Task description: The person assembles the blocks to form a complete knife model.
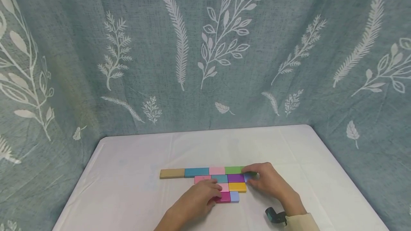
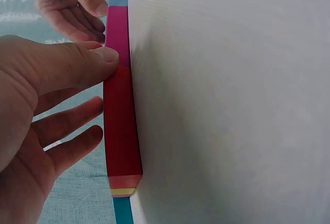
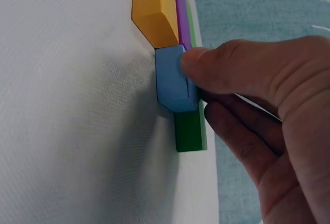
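Observation:
Flat coloured blocks lie in several rows side by side on the table. My right hand (image 1: 271,184) is at the right end of the second row, pinching a light blue block (image 3: 171,74); its thumb is on that block's front. A green block (image 1: 233,170) ends the far row, behind it. Beside the light blue one are a purple block (image 1: 236,178) and an orange-yellow block (image 1: 237,187). My left hand (image 1: 200,197) rests over the rows' left part, thumb against the joint of a red block (image 2: 121,121) and a magenta block (image 2: 117,33); fingers hide blocks beneath.
The far row extends left through a pink block (image 1: 217,170) and a blue block (image 1: 197,172) to a tan block (image 1: 172,173). All lie on a white-covered table (image 1: 135,156). Behind hangs a blue-grey leaf-patterned curtain (image 1: 144,63). A small black device (image 1: 273,215) is by the right wrist.

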